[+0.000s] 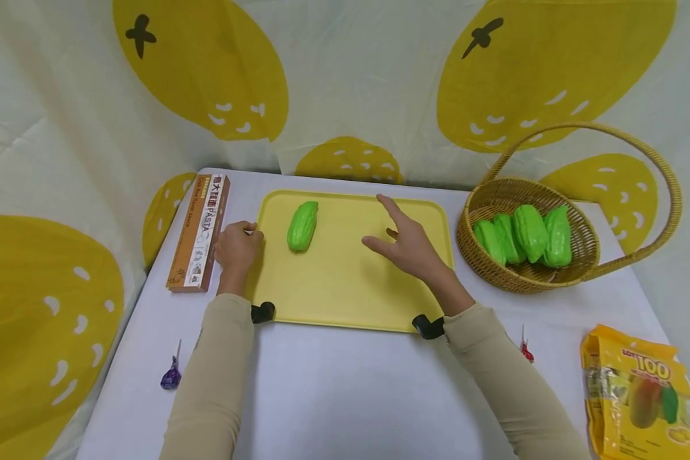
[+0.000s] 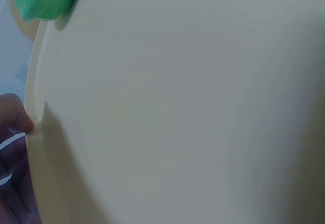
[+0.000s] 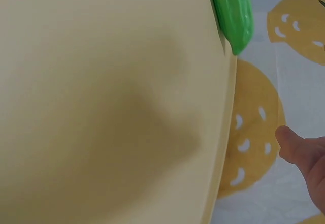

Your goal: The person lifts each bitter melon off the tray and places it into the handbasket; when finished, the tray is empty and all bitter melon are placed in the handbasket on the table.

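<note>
A yellow tray [image 1: 345, 281] lies on the table with one bright green, ridged vegetable [image 1: 302, 227], like a short bitter melon, at its upper left. My left hand [image 1: 238, 246] pinches the tray's left rim. In the left wrist view its thumb [image 2: 15, 113] presses the rim from above, with the other fingers curled by the edge. Over the right half of the tray hovers my right hand [image 1: 405, 246], fingers spread and holding nothing. The right wrist view catches only a fingertip [image 3: 299, 148] beyond the tray's edge.
A wicker basket [image 1: 497, 278] with a tall handle, right of the tray, holds several similar green vegetables. Left of my left hand lies a pasta box [image 1: 195, 233]. Nearer me are a purple lollipop [image 1: 171, 375], a red lollipop [image 1: 526, 350] and a yellow candy bag [image 1: 644, 390]. A lemon-print cloth [image 1: 356, 76] hangs behind.
</note>
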`<state>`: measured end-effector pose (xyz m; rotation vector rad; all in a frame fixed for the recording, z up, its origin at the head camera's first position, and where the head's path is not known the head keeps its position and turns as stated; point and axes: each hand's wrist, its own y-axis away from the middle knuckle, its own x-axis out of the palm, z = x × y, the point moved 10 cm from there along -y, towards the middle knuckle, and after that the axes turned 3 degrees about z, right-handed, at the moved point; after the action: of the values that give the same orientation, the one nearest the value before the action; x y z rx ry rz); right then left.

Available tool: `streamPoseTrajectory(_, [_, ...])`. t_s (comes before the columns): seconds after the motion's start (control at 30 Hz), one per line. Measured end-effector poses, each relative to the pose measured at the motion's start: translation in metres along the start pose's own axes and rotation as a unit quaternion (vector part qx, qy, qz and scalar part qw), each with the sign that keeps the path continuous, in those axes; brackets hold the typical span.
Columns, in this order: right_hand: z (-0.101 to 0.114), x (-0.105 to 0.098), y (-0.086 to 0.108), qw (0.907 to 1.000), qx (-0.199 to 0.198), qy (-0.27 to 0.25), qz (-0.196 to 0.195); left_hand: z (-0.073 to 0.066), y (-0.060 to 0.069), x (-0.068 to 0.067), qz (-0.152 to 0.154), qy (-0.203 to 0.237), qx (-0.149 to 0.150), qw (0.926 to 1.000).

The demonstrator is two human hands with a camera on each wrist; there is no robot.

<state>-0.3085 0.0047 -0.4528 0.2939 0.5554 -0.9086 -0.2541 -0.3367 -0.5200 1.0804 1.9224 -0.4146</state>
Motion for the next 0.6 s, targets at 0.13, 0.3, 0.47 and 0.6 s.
streamPoseTrajectory(0.13, [-0.004, 0.020, -0.010, 0.9992, 0.010, -0.036, 0.014, 0.000, 0.001, -0.001, -0.004, 0.002, 0.001, 1.0000])
streamPoseTrajectory(0.3, [-0.009, 0.045, -0.021, 0.9971, 0.032, -0.063, 0.030, 0.001, -0.001, 0.000, -0.007, 0.007, 0.004, 0.9999])
streamPoseTrajectory(0.47, [-0.009, 0.068, -0.035, 0.9965, 0.043, -0.056, 0.045, 0.001, -0.001, 0.001, -0.008, 0.002, 0.002, 1.0000])
streamPoseTrajectory(0.6, [-0.002, 0.083, -0.051, 0.9963, 0.043, -0.042, 0.062, 0.000, -0.001, 0.000, -0.013, 0.005, 0.003, 0.9999])
